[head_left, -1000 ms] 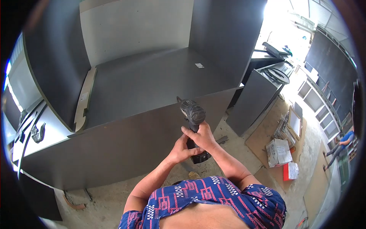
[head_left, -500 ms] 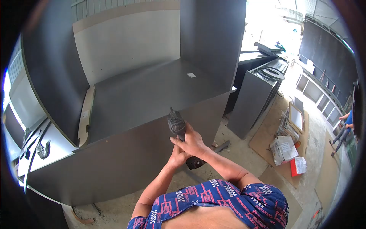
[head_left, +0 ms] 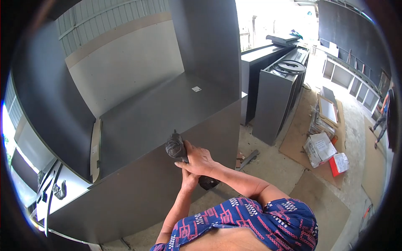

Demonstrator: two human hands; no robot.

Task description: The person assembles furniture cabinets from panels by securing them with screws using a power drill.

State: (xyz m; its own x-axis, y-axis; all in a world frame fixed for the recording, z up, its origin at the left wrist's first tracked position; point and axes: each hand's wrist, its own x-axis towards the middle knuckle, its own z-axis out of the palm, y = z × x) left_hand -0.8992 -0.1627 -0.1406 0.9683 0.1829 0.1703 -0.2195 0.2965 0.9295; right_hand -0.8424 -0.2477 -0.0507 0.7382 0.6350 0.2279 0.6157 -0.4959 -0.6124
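Jutting beyond tightly curled fingers [head_left: 183, 165] of right hand [head_left: 200, 161] and left hand [head_left: 190, 178]; gripped drill [head_left: 175, 146].

Drill [head_left: 175, 146] now aims straighter fwd vs. bef.

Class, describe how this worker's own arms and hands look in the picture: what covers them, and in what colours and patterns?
The right hand and left hand are gloveless, the forearms uncovered, with no watch showing. Short, loose sleeves cover the upper arms, deep blue with pinkish-red, chain-like lines and white checkered patches.
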